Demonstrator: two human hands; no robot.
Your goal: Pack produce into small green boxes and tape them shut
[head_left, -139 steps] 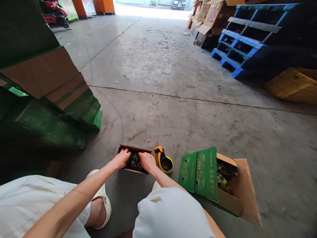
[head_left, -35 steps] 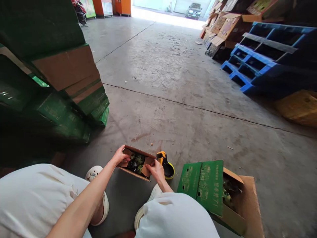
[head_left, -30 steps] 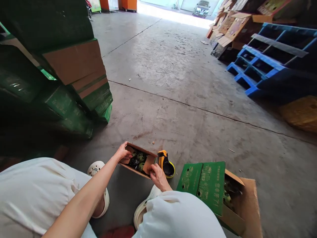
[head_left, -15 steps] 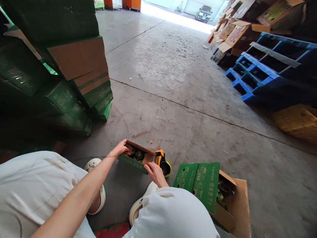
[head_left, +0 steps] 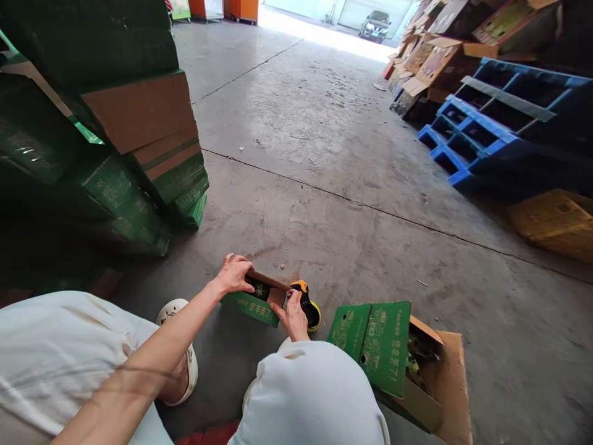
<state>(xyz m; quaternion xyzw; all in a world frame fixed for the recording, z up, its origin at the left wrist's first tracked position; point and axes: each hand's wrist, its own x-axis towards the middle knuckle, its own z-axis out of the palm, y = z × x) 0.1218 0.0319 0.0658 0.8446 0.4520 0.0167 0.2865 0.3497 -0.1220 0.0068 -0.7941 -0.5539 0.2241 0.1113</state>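
A small green cardboard box [head_left: 254, 311] with its top open is on the floor between my feet. Dark green round produce [head_left: 260, 289], partly hidden, shows inside. My left hand [head_left: 235, 274] is closed over the box's far left edge, its fingertips reaching over the opening. At the right end, my right hand [head_left: 293, 314] grips the box's end wall, thumb and fingers on either side of it. Just beyond that hand lies a yellow and black tape dispenser [head_left: 315, 315], touching neither hand as far as I can see.
To my right is a larger green carton [head_left: 389, 346] with its side flap open and produce inside. Stacked green cartons [head_left: 152, 136] rise at the left. Blue pallets [head_left: 482, 139] and piled cardboard boxes [head_left: 435, 62] are at the right. A car [head_left: 375, 26] is outside.
My left hand has shifted right along the box's far edge and now covers more of the opening. My right hand has turned more upright at the end wall. More of the printed front shows.
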